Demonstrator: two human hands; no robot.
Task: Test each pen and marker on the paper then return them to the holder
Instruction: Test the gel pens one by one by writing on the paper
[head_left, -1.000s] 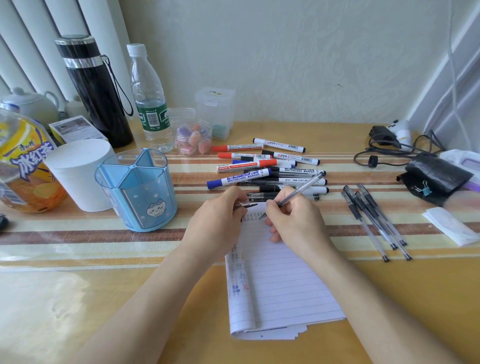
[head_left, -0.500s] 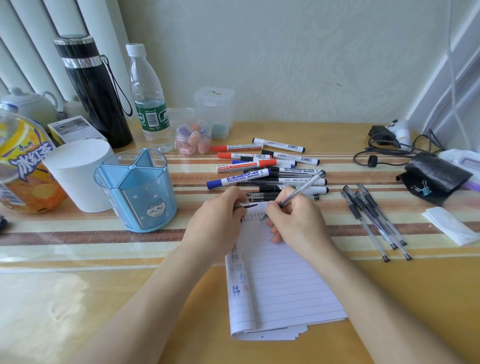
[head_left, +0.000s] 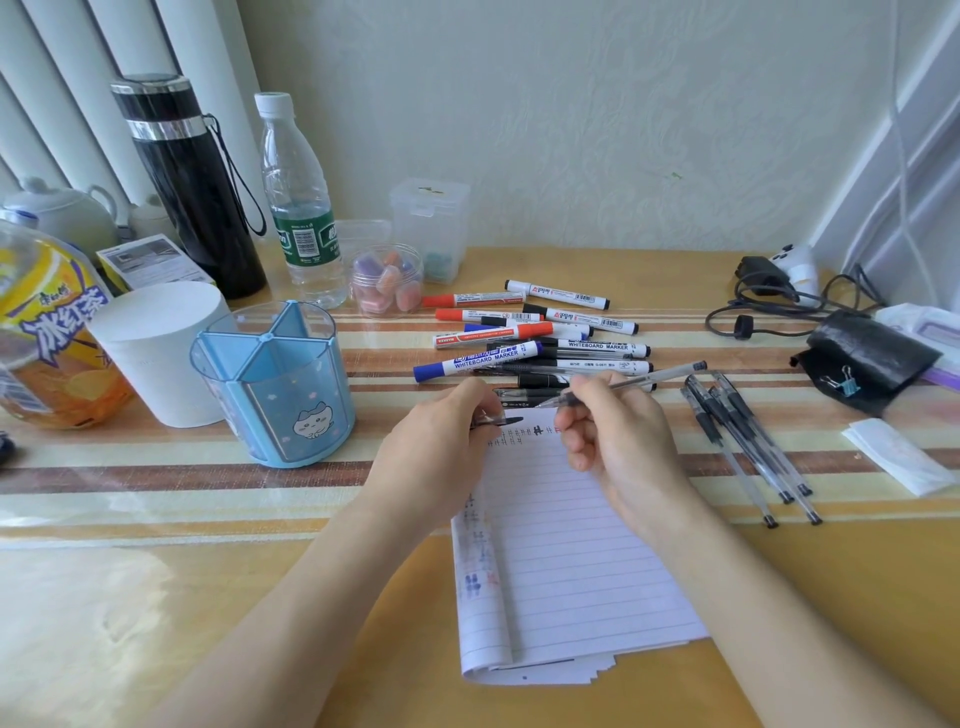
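A lined paper pad (head_left: 566, 551) lies on the table in front of me, with small ink marks along its top line and left margin. My right hand (head_left: 618, 441) grips a clear gel pen (head_left: 654, 379), its tip raised just above the top edge of the pad. My left hand (head_left: 441, 441) rests on the pad's top left corner and pinches the pen's cap (head_left: 498, 420). A pile of whiteboard markers (head_left: 540, 338) lies behind the pad. Several black gel pens (head_left: 743, 436) lie to the right. The blue divided holder (head_left: 275, 384) stands at left.
Left of the holder stand a white cylinder (head_left: 156, 353), an orange drink bottle (head_left: 47, 332), a black flask (head_left: 192, 192) and a water bottle (head_left: 301, 208). A small jar (head_left: 387, 283) and clear box (head_left: 428, 228) sit behind. Cables (head_left: 769, 296), a black pouch (head_left: 862, 358) and a tissue (head_left: 898, 457) lie right.
My right hand has lifted the pen tip off the paper and swung the pen flatter, pointing right. A new mark shows on the top line. My left hand stays put.
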